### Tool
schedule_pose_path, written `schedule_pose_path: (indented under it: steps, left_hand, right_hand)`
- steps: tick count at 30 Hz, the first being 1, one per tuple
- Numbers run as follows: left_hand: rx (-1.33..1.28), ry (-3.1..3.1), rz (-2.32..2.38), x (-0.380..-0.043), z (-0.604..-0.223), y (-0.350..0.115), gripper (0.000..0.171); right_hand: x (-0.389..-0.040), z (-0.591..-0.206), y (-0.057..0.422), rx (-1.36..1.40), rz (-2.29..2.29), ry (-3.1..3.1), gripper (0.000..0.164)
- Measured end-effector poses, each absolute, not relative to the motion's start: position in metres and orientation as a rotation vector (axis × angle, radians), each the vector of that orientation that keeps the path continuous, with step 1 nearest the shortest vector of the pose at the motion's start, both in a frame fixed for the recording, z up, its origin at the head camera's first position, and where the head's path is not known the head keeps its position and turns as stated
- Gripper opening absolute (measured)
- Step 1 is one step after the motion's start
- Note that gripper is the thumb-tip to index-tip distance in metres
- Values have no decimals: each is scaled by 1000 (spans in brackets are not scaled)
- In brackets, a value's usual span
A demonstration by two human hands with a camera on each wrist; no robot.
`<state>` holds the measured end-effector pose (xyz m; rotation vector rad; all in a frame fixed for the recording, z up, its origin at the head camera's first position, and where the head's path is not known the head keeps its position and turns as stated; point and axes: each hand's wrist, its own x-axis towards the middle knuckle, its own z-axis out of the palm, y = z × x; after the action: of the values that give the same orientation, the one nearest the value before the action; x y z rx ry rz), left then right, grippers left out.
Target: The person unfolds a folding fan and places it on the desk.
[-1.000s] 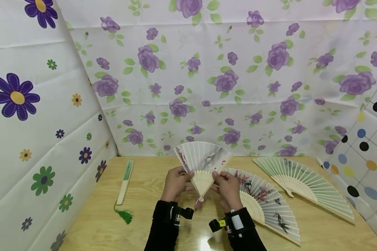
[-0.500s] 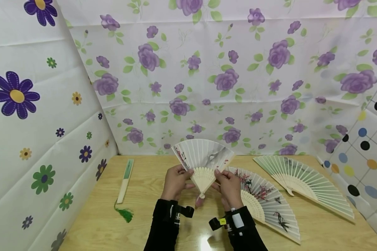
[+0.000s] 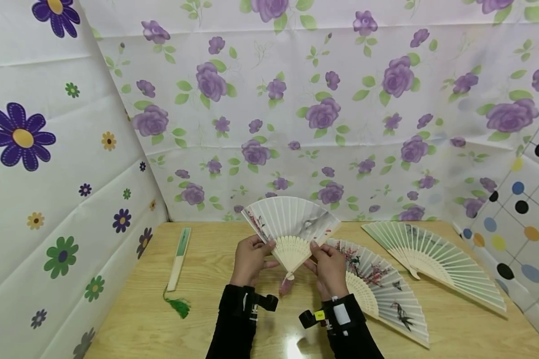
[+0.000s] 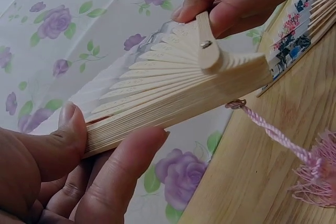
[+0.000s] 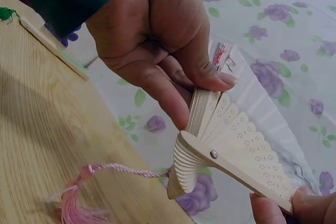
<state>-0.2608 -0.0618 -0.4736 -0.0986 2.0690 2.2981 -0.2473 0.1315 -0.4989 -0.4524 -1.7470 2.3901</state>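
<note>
A white folding fan [image 3: 292, 219] with pale pierced ribs and a grey and pink print is held up, partly spread, in the middle of the head view. My left hand [image 3: 250, 260] pinches its left outer ribs between thumb and fingers. On the other side, my right hand [image 3: 328, 267] grips the right guard stick the same way. The ribs [image 4: 152, 93] fan out from a metal rivet [image 4: 206, 44] in the left wrist view. A stack of ribs on the left side still lies folded together. From the pivot end hangs a pink tassel [image 5: 84, 203].
An open white fan with pink blossoms [image 3: 382, 284] lies right of my right hand, partly behind it. Farther right is an open green fan [image 3: 440, 264]. A folded green fan [image 3: 178, 262] with a green tassel [image 3: 178, 307] lies at the left. Floral cloth [image 3: 269, 109] hangs behind the table.
The white fan has spread wider and risen slightly. My right hand has shifted a little to the right, while my left hand stays almost in place.
</note>
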Motion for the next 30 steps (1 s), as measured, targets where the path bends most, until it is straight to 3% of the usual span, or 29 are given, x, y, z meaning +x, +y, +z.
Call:
schedule_pose_path:
  steps: [14,30]
  left_hand:
    - [-117,2049,2353,-260,-473,-60,31]
    - [-171,2042,2402,-262,-474,-60,27]
  right_hand:
    - [-248,-500,131,-479,2393,-1698,29]
    - [-246,-498,131,-485,2403,-1584,16]
